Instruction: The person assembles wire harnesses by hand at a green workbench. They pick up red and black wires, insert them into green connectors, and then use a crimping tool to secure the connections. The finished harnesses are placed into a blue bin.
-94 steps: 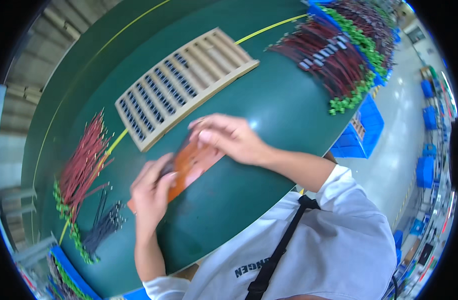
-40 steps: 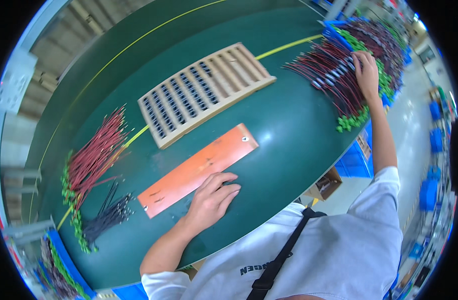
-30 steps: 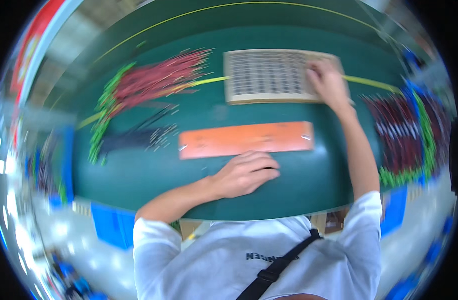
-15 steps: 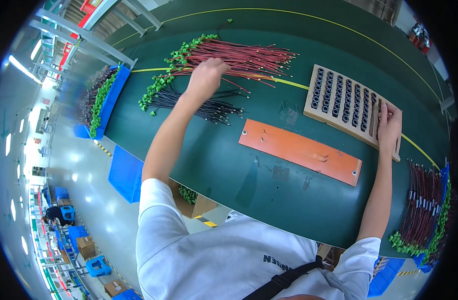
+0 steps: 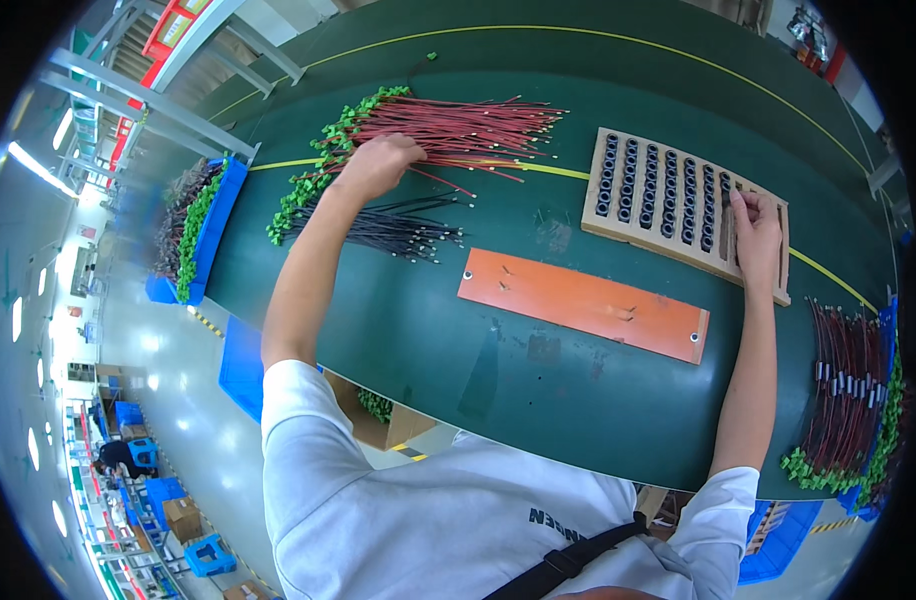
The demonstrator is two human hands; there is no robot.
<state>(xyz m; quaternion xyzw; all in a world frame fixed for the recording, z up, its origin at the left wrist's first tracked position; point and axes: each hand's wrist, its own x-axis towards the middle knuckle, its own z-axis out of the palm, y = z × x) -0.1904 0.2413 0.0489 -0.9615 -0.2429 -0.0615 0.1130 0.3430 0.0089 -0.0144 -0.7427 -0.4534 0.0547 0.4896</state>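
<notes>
My left hand [image 5: 381, 165] is closed, its fingertips down among the red wires [image 5: 478, 122] at their near edge, close to the green connectors [image 5: 343, 130] on their left ends. Which wire the fingers pinch is hidden. Just nearer to me lies a bundle of black wires [image 5: 398, 232], also with green connectors. On the right, my right hand [image 5: 759, 238] reaches onto a tan slotted tray [image 5: 633, 237] filled with rows of small black rings [image 5: 648, 185]. Its thumb and fingers come together at the rightmost rings; whatever is between them is too small to make out.
An orange plate [image 5: 583, 305] with small upright pins lies in front of me on the green table [image 5: 428, 360]. Blue bins of wires stand at the left [image 5: 221, 225] and right [image 5: 883, 400] edges. A cardboard box [image 5: 403, 425] sits below the front edge.
The whole view has shifted a little. My left hand has come slightly down toward the near edge of the red wires. My right hand stays at the tray's right-hand slots.
</notes>
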